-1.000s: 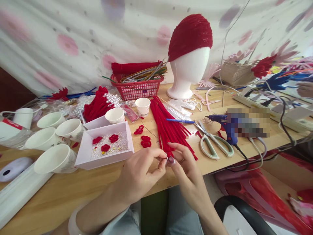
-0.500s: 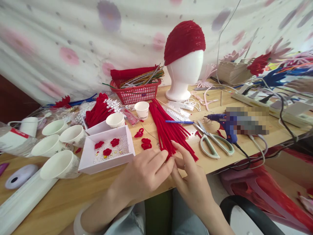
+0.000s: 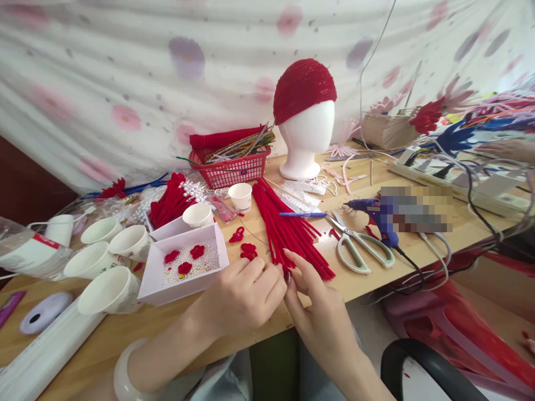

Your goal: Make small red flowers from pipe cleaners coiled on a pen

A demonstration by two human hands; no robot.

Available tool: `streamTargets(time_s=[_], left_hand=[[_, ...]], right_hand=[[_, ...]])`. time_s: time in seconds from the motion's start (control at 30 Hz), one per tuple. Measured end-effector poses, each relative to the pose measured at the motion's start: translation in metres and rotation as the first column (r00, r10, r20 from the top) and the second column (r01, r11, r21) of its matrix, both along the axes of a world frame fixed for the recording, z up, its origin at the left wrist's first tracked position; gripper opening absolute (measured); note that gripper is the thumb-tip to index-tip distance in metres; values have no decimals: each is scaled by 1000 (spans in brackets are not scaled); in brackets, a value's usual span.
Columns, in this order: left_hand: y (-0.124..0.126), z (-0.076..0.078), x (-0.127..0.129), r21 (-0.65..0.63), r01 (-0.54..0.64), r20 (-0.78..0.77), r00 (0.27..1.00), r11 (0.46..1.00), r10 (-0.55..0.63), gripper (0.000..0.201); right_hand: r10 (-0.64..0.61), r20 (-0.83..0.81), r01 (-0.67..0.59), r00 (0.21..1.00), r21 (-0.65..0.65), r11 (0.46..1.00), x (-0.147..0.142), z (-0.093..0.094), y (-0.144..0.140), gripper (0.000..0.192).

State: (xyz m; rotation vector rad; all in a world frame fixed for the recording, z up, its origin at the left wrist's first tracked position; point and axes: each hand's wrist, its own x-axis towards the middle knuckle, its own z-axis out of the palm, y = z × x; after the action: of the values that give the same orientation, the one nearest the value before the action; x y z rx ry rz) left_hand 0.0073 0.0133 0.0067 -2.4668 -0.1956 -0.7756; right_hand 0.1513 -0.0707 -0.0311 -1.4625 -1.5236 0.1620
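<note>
Both hands have dropped from mid-air to the counter (image 3: 125,328) edge: I see my left hand (image 3: 240,298) and right hand (image 3: 320,317) meeting at the near end of the red pipe cleaners (image 3: 288,231), fingers pressed together, pinching one stem. Scissors (image 3: 359,248) lie just right, the pearl tray (image 3: 184,264) left.

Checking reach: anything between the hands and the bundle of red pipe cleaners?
Nothing visible. Both the left hand and the right hand are already at the near end of the red pipe cleaners. The scissors lie off to the right, apart from them.
</note>
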Motion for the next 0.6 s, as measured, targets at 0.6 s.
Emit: streamTargets(time_s=[0.6], left_hand=[[-4,2,31,-960,250,275,924,124,267,19]], right_hand=[[127,-571,-156,811,-2,988,8,-13,3,31]])
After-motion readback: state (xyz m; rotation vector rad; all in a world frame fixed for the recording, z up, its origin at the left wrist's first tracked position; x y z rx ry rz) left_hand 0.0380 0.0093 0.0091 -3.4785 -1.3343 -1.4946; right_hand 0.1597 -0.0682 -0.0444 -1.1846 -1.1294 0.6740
